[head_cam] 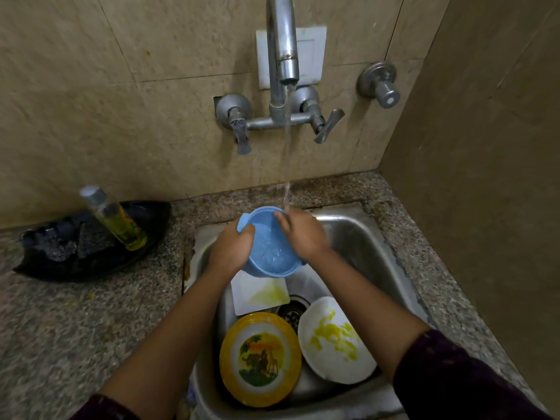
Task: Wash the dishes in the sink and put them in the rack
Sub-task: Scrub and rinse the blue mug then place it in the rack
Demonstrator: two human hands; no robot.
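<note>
Both hands, left hand (pixel 231 248) and right hand (pixel 304 234), grip the blue bowl (pixel 269 253) under running water (pixel 287 165); dirty plates (pixel 335 341) lie in the sink (pixel 363 237).

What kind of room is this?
Probably a kitchen: a steel sink holds dirty plates, a tap runs over a blue bowl, and a soap bottle stands nearby.

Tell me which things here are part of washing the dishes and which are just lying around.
Part of the job:
- blue bowl, held by left hand and right hand
- running tap
- sink
- square white plate
- yellow-rimmed animal plate
- round white plate

Lying about:
- black tray
- yellow liquid bottle, contents uncertain
- side valve
</note>
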